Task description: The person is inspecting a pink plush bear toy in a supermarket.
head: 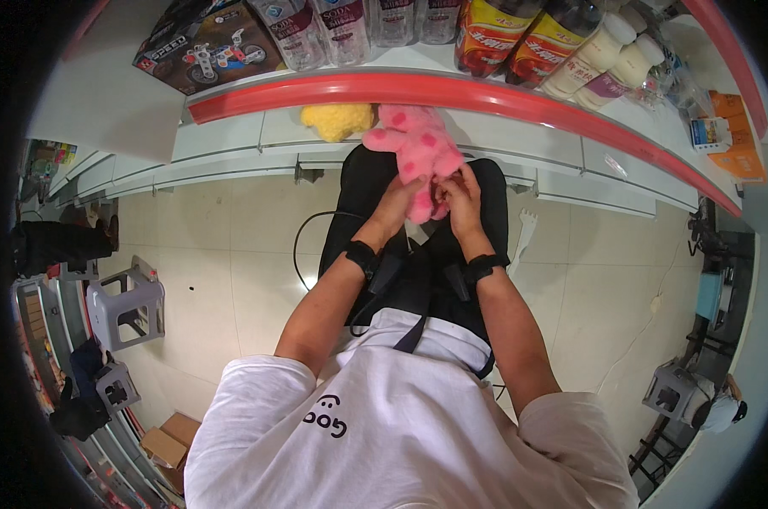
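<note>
A pink plush toy [416, 143] with darker pink spots lies over my knees, its far end reaching the lower shelf edge. My left hand [397, 200] grips its near left side, thumb on the plush. On the other side, my right hand [457, 194] has bent fingers at the toy's near end, by a dark pink or reddish part that my fingers partly cover. Just left of the toy's far end sits a yellow plush item [337, 121], partly hidden under the red shelf edge.
Above the toy runs a shelf with a red front strip [371, 89], holding clear soda bottles [346, 32], dark drink bottles [495, 35], white bottles [591, 60] and a toy motorcycle box [215, 54]. A grey plastic stool [126, 302] stands left. A white fork-shaped item [524, 235] lies right of my legs.
</note>
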The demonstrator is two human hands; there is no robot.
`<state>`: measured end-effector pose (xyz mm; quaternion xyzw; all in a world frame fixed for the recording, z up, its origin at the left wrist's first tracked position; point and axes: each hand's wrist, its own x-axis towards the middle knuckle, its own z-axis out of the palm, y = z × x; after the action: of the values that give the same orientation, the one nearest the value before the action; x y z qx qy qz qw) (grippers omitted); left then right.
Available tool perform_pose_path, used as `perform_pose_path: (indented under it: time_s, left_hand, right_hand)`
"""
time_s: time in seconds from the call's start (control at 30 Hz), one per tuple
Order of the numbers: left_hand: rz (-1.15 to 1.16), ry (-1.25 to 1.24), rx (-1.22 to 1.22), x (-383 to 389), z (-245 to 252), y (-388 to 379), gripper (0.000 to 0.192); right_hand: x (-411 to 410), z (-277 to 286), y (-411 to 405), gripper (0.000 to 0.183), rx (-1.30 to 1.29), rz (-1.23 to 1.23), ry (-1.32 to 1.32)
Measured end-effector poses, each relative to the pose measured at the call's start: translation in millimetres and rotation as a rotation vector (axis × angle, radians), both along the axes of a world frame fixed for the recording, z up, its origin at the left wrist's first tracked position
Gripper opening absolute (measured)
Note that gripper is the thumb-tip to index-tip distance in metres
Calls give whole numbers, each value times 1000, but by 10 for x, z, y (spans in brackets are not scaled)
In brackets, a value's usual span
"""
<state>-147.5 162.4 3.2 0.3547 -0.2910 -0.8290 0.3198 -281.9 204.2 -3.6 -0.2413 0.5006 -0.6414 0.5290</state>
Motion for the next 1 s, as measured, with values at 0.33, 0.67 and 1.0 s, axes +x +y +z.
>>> perform_pose_path:
  time_s: [0.33,0.67,1.0]
  left_hand:
    - [43,-12,-32,-62,-34,26,32]
    - [44,52,31,-53,-85,12,33]
    - [-16,26,14,29,-31,-16,32]
  right_hand:
    - [-2,-3,-41,60,119,-87,-151]
    - [-5,58,-13,41,21,136,-64]
    - [-27,33,30,40,-19,269,19]
